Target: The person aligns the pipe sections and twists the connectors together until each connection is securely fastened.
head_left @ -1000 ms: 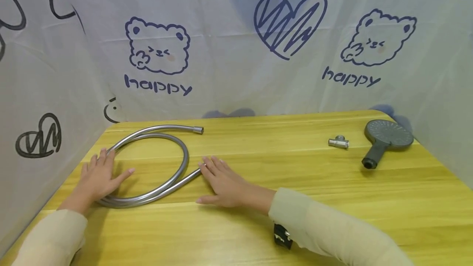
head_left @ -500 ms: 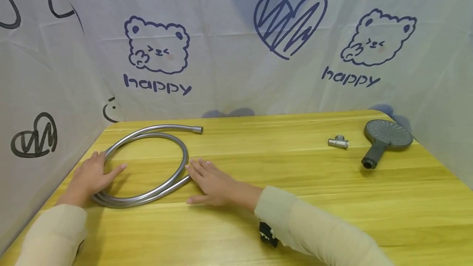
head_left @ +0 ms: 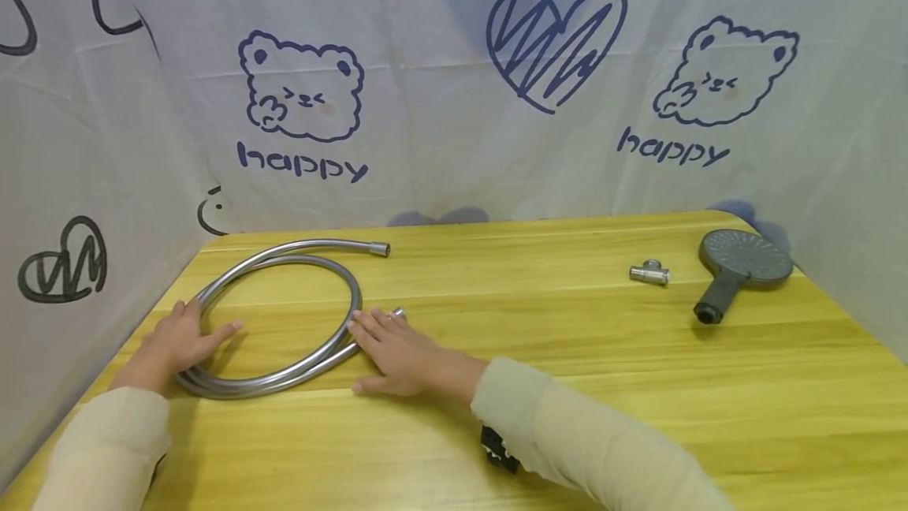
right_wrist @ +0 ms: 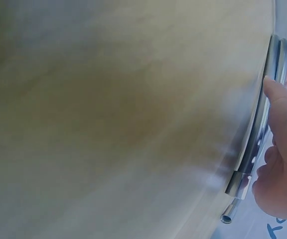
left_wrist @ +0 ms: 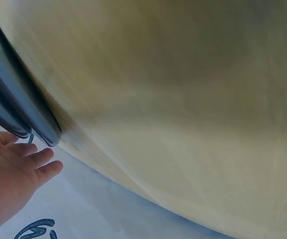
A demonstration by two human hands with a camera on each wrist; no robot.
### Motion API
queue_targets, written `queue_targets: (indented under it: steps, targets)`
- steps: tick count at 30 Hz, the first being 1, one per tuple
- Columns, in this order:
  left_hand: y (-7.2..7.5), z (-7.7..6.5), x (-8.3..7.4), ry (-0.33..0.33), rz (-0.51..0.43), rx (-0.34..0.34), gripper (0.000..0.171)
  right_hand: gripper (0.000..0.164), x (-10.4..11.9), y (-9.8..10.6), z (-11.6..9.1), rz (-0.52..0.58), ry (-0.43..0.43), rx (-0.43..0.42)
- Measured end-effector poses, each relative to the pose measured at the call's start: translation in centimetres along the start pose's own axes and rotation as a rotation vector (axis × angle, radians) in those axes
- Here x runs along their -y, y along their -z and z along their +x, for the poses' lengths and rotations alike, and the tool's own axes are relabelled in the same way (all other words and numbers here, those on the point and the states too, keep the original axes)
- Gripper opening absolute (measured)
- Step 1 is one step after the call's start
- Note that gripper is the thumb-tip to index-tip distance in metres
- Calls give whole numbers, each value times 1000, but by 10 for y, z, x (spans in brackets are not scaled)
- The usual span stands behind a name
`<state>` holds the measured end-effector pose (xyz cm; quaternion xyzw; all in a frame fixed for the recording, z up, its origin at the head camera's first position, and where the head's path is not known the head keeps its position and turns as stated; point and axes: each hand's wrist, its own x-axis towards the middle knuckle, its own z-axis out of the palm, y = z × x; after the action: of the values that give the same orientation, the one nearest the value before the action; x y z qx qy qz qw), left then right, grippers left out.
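A silver-grey shower hose (head_left: 284,378) lies coiled in a loop at the left of the table. My left hand (head_left: 173,344) lies over the coil's left side, fingers relaxed and thumb pointing inward. In the left wrist view the fingertips of that hand (left_wrist: 14,172) are right at the hose (left_wrist: 19,84). My right hand (head_left: 400,357) rests on the hose's near end portion with straight fingers, thumb apart on the table side. One metal end fitting (head_left: 400,312) shows just past its fingers. The other end fitting (head_left: 381,248) lies at the back. Neither palm is visible in the head view.
A grey shower head (head_left: 748,257) lies at the back right, handle toward me. Beside it is a small silver T-shaped connector (head_left: 649,273). White drawn-on cloth walls (head_left: 426,140) border the wooden table (head_left: 567,322) at the back and sides.
My right hand has slid left along the hose, and the near end fitting now shows beyond its fingers. My left hand has shifted slightly left. Shower head and connector stay put.
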<state>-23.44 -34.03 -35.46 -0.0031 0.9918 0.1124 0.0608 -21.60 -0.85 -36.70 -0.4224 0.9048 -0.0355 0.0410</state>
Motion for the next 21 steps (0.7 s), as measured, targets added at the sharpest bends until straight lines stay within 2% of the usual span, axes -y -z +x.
queue_targets:
  steps: [8, 16, 21]
  targets:
    - [-1, 1, 4, -16, -14, 11, 99, 77, -1, 1, 4, 2, -25, 20]
    - [0, 3, 8, -63, -14, -27, 72, 74, 1, 1, 7, -16, -23, 48]
    - [-1, 5, 10, -76, -3, -53, 60, 72, 2, 2, 8, -44, -26, 54]
